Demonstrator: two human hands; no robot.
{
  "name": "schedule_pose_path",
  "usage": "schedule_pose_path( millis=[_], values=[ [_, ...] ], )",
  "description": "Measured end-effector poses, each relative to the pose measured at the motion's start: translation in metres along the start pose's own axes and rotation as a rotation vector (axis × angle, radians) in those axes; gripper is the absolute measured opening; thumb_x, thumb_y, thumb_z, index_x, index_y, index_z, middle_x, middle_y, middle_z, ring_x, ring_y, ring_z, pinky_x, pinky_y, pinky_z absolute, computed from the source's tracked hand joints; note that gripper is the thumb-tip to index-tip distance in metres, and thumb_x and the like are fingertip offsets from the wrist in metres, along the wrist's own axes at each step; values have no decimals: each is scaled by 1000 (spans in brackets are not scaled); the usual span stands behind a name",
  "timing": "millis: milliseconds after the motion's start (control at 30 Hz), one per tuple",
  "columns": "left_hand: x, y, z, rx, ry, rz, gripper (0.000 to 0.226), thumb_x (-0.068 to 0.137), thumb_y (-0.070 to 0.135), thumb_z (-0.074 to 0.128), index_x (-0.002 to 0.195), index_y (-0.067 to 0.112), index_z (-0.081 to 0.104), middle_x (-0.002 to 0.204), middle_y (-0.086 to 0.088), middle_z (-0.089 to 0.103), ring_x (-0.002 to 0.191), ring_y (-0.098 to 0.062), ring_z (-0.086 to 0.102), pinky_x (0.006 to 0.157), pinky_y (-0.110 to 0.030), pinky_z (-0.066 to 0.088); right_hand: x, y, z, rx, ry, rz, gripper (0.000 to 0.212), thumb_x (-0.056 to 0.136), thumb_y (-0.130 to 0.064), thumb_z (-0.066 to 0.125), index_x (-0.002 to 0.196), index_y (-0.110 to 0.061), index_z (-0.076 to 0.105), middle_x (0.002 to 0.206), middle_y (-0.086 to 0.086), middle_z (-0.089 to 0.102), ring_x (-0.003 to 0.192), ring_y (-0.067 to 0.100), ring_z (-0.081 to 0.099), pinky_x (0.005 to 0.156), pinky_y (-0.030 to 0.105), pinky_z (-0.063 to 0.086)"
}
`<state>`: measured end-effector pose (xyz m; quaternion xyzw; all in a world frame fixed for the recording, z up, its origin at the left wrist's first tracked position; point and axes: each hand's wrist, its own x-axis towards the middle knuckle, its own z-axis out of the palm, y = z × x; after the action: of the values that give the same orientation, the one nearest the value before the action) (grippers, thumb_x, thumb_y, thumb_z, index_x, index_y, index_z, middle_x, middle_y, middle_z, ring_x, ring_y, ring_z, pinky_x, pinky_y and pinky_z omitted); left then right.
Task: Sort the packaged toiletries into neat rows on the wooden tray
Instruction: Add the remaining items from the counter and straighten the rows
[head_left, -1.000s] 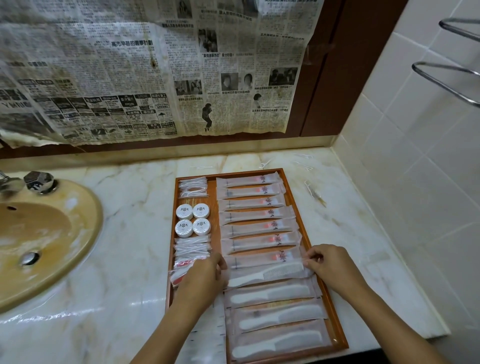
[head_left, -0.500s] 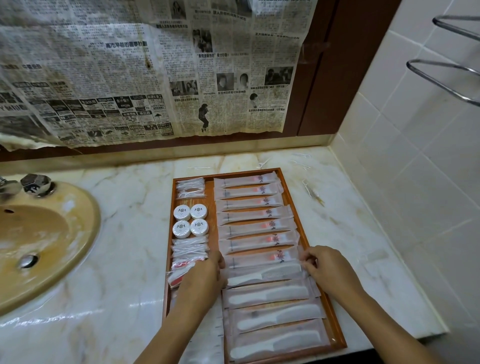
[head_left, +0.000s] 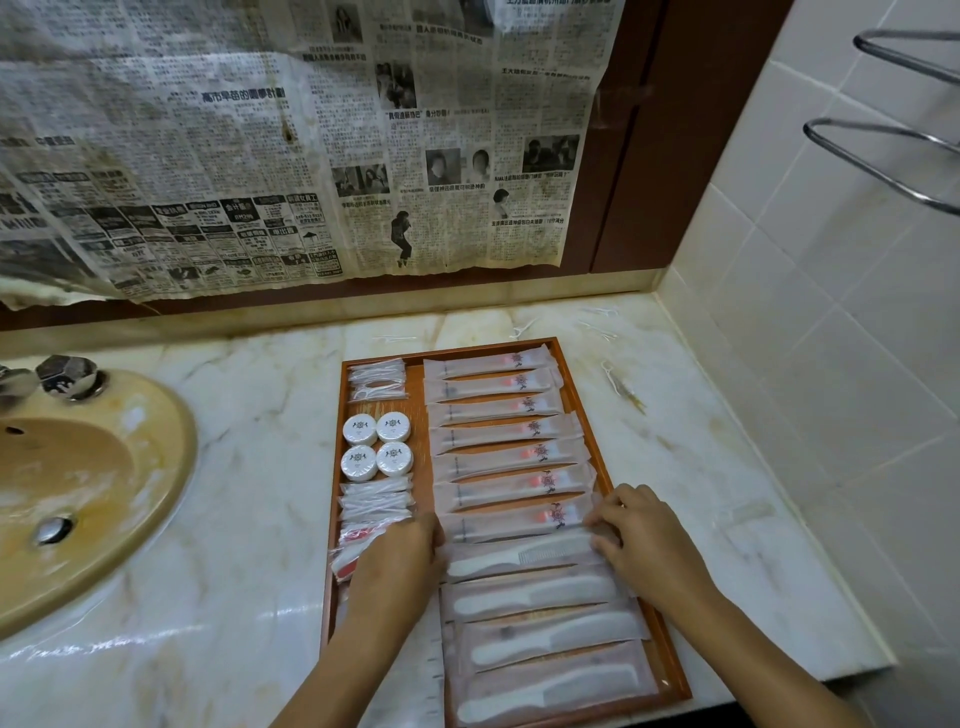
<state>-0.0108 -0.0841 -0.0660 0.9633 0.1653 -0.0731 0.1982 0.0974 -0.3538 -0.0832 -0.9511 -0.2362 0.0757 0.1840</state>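
So the marble surface (head_left: 249, 467) takes up most of the view, with a yellowish sink (head_left: 78, 499) off to the left and old newspaper (head_left: 291, 145) hung across the back wall. The wooden tray (head_left: 670, 649) sits near the right corner, and it's basically full at this point.

What's changed over the last second: honestly not much. Both hands were already on the top comb packet (head_left: 519, 556) and they're still on it. The left hand (head_left: 395, 566) has stayed at its handle end, the right hand (head_left: 649, 540) at the teeth end, and the packet looks nudged up a touch closer to the last toothbrush packet (head_left: 511, 519). I'd read that as fine-tuning a row, not placing anything new, so the job looks nearly done.

Hands: fingertips of each one pinch or press an end of that comb packet. Fingers look curled over the wrapper edges, though the left one's fingertips are mostly hidden behind the knuckles.

How the stuff looks: frosted, slightly crinkly wrappers. The right column has toothbrush packets (head_left: 493, 410) up top, all lying crosswise, then comb packets (head_left: 540, 639) below, overlapping a little. The left column has small clear sachets (head_left: 376, 379), four round white soaps (head_left: 376, 444) in a square, more sachets (head_left: 376, 501), and a red-and-white packet (head_left: 358, 545) partly under the left hand.
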Motion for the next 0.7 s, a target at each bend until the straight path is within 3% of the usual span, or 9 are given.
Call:
schedule_pose_path(
  millis=[367,533,700],
  values=[
    [-3,4,-1,18,29,23,11,98,34,54,106,28,58,98,7,65,79,-8,56,68,-16,42,0,-3,3,-45,-16,-19,19,88,-33,69,107,-33,70,113,-16,58,106,8,46,86,20,33],
    [-3,3,0,5,37,24,12,98,36,54,107,29,58,94,10,60,76,-5,51,67,-13,38,3,-1,2,-5,-24,-9,17,88,-29,69,104,-32,71,105,-16,57,101,7,45,85,20,36],
    [1,6,-2,0,37,6,11,97,32,56,106,27,58,99,7,67,78,-8,58,67,-14,43,3,8,1,113,42,1,10,87,-23,70,94,-31,71,90,-21,55,91,2,44,77,16,36]
  ],
)
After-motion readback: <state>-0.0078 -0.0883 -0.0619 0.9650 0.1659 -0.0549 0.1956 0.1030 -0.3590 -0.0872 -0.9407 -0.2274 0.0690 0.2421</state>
